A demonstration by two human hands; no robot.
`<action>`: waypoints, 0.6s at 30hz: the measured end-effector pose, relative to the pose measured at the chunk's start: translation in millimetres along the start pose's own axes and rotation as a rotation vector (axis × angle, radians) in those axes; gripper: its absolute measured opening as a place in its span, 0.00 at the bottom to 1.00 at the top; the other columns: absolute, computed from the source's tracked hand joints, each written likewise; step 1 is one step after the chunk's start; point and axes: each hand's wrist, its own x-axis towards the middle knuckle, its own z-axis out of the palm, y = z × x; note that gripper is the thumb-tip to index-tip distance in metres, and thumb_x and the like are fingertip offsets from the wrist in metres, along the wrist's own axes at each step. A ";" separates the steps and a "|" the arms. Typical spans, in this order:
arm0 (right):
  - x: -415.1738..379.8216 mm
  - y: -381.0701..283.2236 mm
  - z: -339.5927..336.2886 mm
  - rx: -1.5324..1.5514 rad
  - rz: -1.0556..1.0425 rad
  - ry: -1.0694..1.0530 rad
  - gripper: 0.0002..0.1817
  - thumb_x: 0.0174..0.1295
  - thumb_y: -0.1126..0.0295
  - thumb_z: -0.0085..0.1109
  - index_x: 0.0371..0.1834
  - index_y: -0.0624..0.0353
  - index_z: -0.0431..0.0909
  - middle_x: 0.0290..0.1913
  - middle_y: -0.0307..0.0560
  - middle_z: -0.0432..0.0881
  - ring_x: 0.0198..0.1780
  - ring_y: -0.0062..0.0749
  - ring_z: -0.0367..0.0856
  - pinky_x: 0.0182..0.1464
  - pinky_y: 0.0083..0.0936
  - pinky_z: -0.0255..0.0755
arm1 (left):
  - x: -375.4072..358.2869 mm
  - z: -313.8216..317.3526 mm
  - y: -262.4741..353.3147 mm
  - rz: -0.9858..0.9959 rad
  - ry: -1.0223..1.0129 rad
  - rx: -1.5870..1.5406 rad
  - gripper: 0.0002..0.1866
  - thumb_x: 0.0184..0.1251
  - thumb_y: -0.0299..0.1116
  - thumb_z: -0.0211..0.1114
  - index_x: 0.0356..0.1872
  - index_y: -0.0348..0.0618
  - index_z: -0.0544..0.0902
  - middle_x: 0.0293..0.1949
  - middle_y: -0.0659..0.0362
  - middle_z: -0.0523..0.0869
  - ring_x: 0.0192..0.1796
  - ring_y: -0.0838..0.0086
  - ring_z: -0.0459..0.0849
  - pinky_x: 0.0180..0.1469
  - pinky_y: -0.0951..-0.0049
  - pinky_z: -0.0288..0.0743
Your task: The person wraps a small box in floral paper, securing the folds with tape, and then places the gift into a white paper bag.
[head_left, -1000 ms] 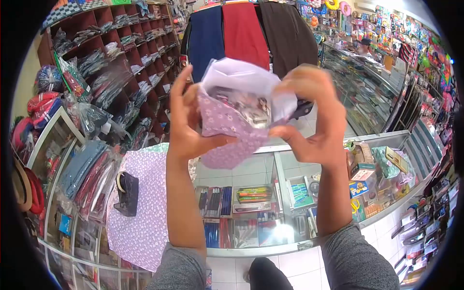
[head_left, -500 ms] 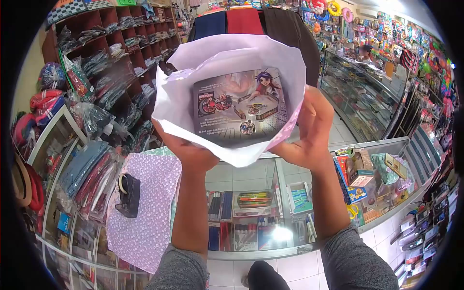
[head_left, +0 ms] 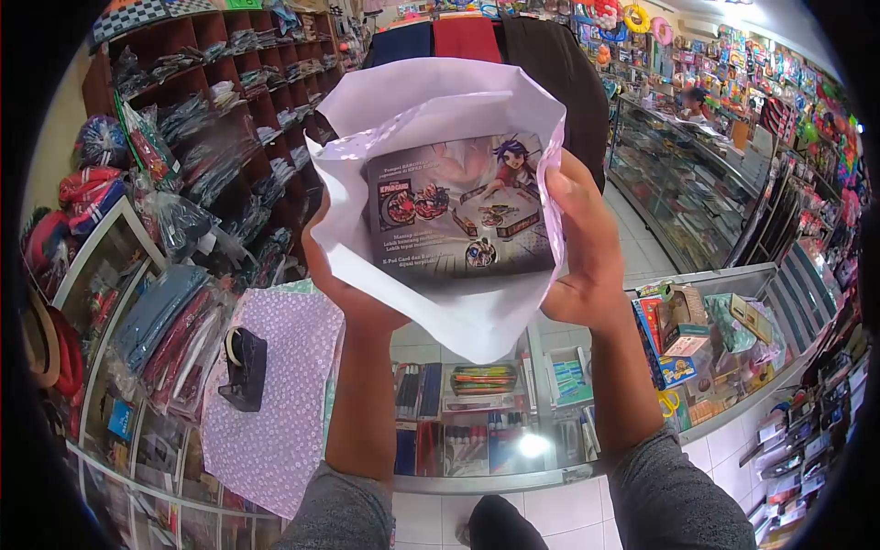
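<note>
A sheet of wrapping paper (head_left: 440,321), white inside and lilac with small flowers outside, is raised around a dark printed box (head_left: 431,243) and open at the top. My left hand (head_left: 353,284) grips the paper's left side, its fingers partly hidden behind the paper. On the right side my right hand (head_left: 587,247) holds the paper, thumb near the upper edge. The box lies inside the paper, its printed face with a cartoon figure turned up. Both hands hold the bundle above the glass counter (head_left: 426,483).
On the left of the counter lie lilac floral paper (head_left: 275,458) and a black tape dispenser (head_left: 243,371). Yellow scissors (head_left: 669,401) and small boxes (head_left: 686,321) are at the right. A person (head_left: 694,105) is at the far counter.
My hands have moved closer together, squeezing the paper's opening narrower. The front edge of the paper now dips lower, and its right edge has folded inward.
</note>
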 end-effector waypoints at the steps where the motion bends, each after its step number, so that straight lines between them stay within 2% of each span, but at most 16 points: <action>1: 0.2 -0.2 0.1 0.007 -0.007 0.002 0.45 0.51 0.73 0.82 0.76 0.55 0.73 0.75 0.71 0.70 0.73 0.61 0.75 0.73 0.45 0.69 | 2.7 1.4 0.9 0.014 -0.005 -0.007 0.45 0.52 0.35 0.86 0.68 0.40 0.66 0.68 0.42 0.74 0.68 0.57 0.79 0.70 0.54 0.75; 8: 3.2 -4.7 -3.0 0.019 0.015 -0.039 0.43 0.52 0.77 0.78 0.76 0.53 0.75 0.77 0.69 0.67 0.74 0.59 0.74 0.73 0.44 0.68 | 19.4 5.2 10.8 0.097 -0.035 -0.049 0.36 0.59 0.31 0.83 0.64 0.38 0.71 0.69 0.38 0.73 0.66 0.54 0.81 0.68 0.55 0.77; 11: 3.2 -5.0 -2.4 0.018 0.021 -0.047 0.43 0.51 0.79 0.76 0.76 0.54 0.75 0.77 0.67 0.66 0.73 0.57 0.74 0.73 0.43 0.68 | 28.7 0.3 20.6 0.089 -0.181 0.136 0.40 0.52 0.36 0.88 0.63 0.43 0.72 0.69 0.37 0.73 0.67 0.52 0.81 0.68 0.55 0.77; 15: 3.6 -5.1 -0.9 -0.001 0.056 -0.067 0.42 0.50 0.80 0.74 0.74 0.54 0.76 0.77 0.65 0.65 0.72 0.55 0.75 0.72 0.43 0.69 | 28.5 9.2 17.6 0.089 -0.154 0.029 0.39 0.51 0.36 0.88 0.62 0.42 0.73 0.69 0.37 0.73 0.68 0.51 0.81 0.69 0.55 0.76; 18: 3.2 -0.5 -1.8 0.025 0.070 -0.070 0.41 0.48 0.80 0.74 0.72 0.55 0.78 0.77 0.65 0.65 0.70 0.53 0.77 0.71 0.44 0.70 | 30.8 12.7 37.3 -0.063 -0.110 0.050 0.34 0.51 0.32 0.87 0.57 0.42 0.76 0.69 0.37 0.73 0.67 0.52 0.83 0.68 0.57 0.76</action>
